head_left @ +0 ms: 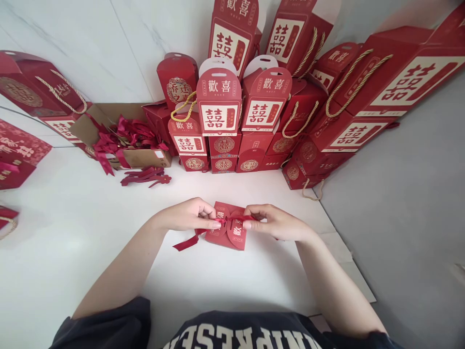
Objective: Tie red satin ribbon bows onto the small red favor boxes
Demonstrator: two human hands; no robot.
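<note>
On the white table in front of me sits a small red gift box (225, 240) with gold lettering and folded, rounded top flaps. A dark red ribbon (189, 241) crosses its top, gathered at the middle, and one loose tail hangs out to the left. My left hand (192, 214) pinches the ribbon between thumb and fingers at the box's left side. At the right side, my right hand (271, 221) pinches the ribbon's other part, and its fingers cover some of it. Both hands rest close over the box top.
Behind stand stacked red gift boxes (219, 99) with rope handles, reaching along the grey wall on the right. A cardboard box (140, 158) full of red ribbons stands at the back left, with loose ribbon strips (145, 177) before it. More red boxes (25, 87) are at far left.
</note>
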